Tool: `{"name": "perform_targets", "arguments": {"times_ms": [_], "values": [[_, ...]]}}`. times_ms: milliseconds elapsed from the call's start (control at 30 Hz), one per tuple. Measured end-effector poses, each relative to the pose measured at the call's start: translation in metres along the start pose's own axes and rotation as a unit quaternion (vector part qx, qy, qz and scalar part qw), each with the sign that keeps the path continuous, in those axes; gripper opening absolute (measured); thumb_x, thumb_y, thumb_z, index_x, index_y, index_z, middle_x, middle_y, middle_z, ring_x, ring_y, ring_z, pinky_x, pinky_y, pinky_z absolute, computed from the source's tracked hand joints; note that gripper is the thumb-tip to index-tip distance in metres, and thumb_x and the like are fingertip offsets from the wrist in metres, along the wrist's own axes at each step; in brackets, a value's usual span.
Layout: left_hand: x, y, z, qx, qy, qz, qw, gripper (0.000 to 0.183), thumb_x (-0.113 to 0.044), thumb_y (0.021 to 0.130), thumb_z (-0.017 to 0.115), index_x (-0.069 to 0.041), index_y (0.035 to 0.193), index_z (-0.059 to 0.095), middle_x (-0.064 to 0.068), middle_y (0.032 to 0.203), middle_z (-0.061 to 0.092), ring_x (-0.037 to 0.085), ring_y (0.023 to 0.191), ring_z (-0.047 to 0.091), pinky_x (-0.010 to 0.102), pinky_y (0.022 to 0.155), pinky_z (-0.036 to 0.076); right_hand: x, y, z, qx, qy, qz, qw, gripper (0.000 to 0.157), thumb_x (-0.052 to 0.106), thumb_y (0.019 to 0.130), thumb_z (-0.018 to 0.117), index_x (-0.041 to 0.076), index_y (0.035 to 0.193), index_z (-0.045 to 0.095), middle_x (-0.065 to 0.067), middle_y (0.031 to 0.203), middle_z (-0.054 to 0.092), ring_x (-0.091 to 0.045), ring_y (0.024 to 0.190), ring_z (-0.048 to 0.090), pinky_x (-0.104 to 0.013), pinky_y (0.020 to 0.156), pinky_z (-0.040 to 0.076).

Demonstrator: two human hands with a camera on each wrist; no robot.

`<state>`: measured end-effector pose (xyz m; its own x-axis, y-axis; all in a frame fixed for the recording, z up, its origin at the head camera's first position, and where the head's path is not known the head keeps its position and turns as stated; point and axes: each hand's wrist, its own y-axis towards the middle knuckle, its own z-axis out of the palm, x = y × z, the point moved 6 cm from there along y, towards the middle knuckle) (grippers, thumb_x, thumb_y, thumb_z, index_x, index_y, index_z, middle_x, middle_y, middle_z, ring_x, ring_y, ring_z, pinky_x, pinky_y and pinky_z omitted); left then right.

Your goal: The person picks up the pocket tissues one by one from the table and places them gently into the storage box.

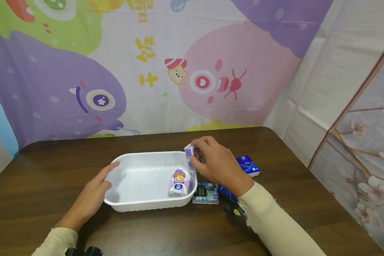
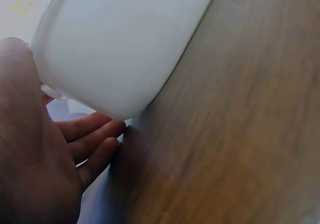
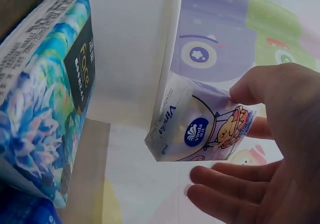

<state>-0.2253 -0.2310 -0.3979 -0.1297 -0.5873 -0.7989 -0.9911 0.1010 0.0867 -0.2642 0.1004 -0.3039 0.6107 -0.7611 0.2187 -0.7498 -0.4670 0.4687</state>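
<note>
Between thumb and fingers my right hand [image 1: 216,161] pinches a small purple-and-white tissue pack [image 3: 205,124] marked Vinda, held upright over the right rim of a white plastic tub [image 1: 137,206]. A second purple-and-white tissue pack [image 1: 179,183], with a cartoon on it, lies inside the tub at its right end. My left hand [image 1: 89,195] rests against the tub's left end; in the left wrist view its fingers [image 2: 95,144] lie relaxed beside the tub wall, thumb near the rim.
Just right of the tub stands a floral Face tissue pack [image 1: 206,194]. Blue tissue packs [image 1: 249,165] lie beyond it, one partly hidden under my right wrist. A cartoon-printed cloth [image 1: 153,106] hangs behind the brown wooden table [image 1: 147,234].
</note>
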Motion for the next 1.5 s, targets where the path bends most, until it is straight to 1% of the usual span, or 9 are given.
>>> {"name": "perform_targets", "arguments": {"times_ms": [167, 233, 367, 500, 633, 800, 1067, 1300, 1500], "values": [[0.000, 0.000, 0.000, 0.001, -0.002, -0.003, 1.0000, 0.058, -0.010, 0.102, 0.034, -0.022, 0.158, 0.032, 0.018, 0.160, 0.029, 0.039, 0.139, 0.032, 0.062, 0.104, 0.029, 0.000, 0.000, 0.002, 0.015, -0.008, 0.007, 1.000, 0.041, 0.038, 0.095, 0.067, 0.020, 0.130, 0.057, -0.002, 0.112, 0.065, -0.014, 0.092, 0.066, -0.036, 0.080, 0.059], [0.000, 0.001, 0.001, 0.003, -0.002, -0.004, 1.0000, 0.057, -0.010, 0.102, 0.034, -0.021, 0.158, 0.032, 0.018, 0.161, 0.028, 0.040, 0.140, 0.030, 0.064, 0.105, 0.028, 0.000, 0.000, 0.003, 0.016, -0.006, 0.007, 1.000, 0.042, 0.038, 0.094, 0.068, 0.020, 0.130, 0.056, -0.002, 0.111, 0.065, -0.014, 0.091, 0.065, -0.035, 0.080, 0.059], [0.000, 0.001, 0.000, 0.002, 0.000, -0.001, 1.0000, 0.057, -0.009, 0.101, 0.034, -0.020, 0.158, 0.032, 0.018, 0.161, 0.028, 0.040, 0.141, 0.029, 0.064, 0.106, 0.028, 0.002, 0.000, 0.001, 0.010, 0.002, -0.001, 1.000, 0.043, 0.036, 0.093, 0.070, 0.018, 0.130, 0.057, -0.002, 0.114, 0.065, -0.014, 0.096, 0.065, -0.033, 0.083, 0.058], [0.000, 0.000, 0.000, 0.001, 0.001, 0.000, 1.0000, 0.057, -0.009, 0.101, 0.035, -0.020, 0.158, 0.033, 0.018, 0.160, 0.028, 0.040, 0.142, 0.029, 0.064, 0.106, 0.027, 0.007, -0.001, 0.000, -0.006, 0.014, -0.018, 1.000, 0.045, 0.034, 0.092, 0.072, 0.015, 0.131, 0.058, -0.004, 0.123, 0.063, -0.015, 0.103, 0.065, -0.033, 0.087, 0.056], [0.000, 0.001, 0.000, 0.001, 0.002, 0.000, 1.0000, 0.057, -0.010, 0.101, 0.035, -0.021, 0.158, 0.033, 0.019, 0.160, 0.029, 0.041, 0.141, 0.030, 0.064, 0.106, 0.028, 0.012, -0.001, 0.001, -0.018, 0.015, -0.034, 0.999, 0.046, 0.033, 0.091, 0.073, 0.014, 0.131, 0.059, -0.006, 0.129, 0.061, -0.014, 0.103, 0.065, -0.031, 0.087, 0.056], [-0.001, 0.000, 0.000, -0.001, 0.001, 0.004, 1.0000, 0.057, -0.010, 0.102, 0.035, -0.020, 0.158, 0.033, 0.019, 0.160, 0.029, 0.041, 0.141, 0.029, 0.065, 0.106, 0.027, 0.018, -0.002, 0.005, -0.025, 0.015, -0.055, 0.998, 0.045, 0.030, 0.090, 0.075, 0.013, 0.129, 0.058, -0.007, 0.129, 0.061, -0.015, 0.101, 0.066, -0.029, 0.087, 0.056], [-0.001, 0.001, 0.000, -0.003, -0.002, 0.009, 1.0000, 0.057, -0.008, 0.101, 0.035, -0.018, 0.157, 0.033, 0.019, 0.160, 0.029, 0.041, 0.142, 0.028, 0.065, 0.107, 0.026, 0.028, -0.001, 0.012, -0.017, 0.031, -0.081, 0.996, 0.047, 0.028, 0.090, 0.076, 0.014, 0.129, 0.055, -0.003, 0.125, 0.061, -0.012, 0.103, 0.066, -0.024, 0.088, 0.053], [-0.001, 0.000, 0.000, -0.002, -0.002, 0.006, 1.0000, 0.057, -0.008, 0.101, 0.035, -0.018, 0.157, 0.033, 0.019, 0.160, 0.029, 0.041, 0.142, 0.029, 0.065, 0.107, 0.026, 0.041, -0.004, 0.014, -0.024, 0.080, -0.134, 0.987, 0.044, 0.025, 0.092, 0.074, 0.010, 0.129, 0.054, -0.003, 0.123, 0.059, -0.010, 0.100, 0.062, -0.023, 0.097, 0.048], [0.000, 0.000, 0.000, 0.001, -0.001, 0.000, 1.0000, 0.057, -0.009, 0.102, 0.035, -0.021, 0.158, 0.032, 0.019, 0.160, 0.028, 0.041, 0.141, 0.030, 0.065, 0.106, 0.028, 0.053, -0.007, 0.017, -0.024, 0.101, -0.175, 0.979, 0.045, 0.025, 0.094, 0.073, 0.008, 0.131, 0.053, -0.007, 0.131, 0.058, -0.012, 0.113, 0.061, -0.024, 0.100, 0.046]]}}
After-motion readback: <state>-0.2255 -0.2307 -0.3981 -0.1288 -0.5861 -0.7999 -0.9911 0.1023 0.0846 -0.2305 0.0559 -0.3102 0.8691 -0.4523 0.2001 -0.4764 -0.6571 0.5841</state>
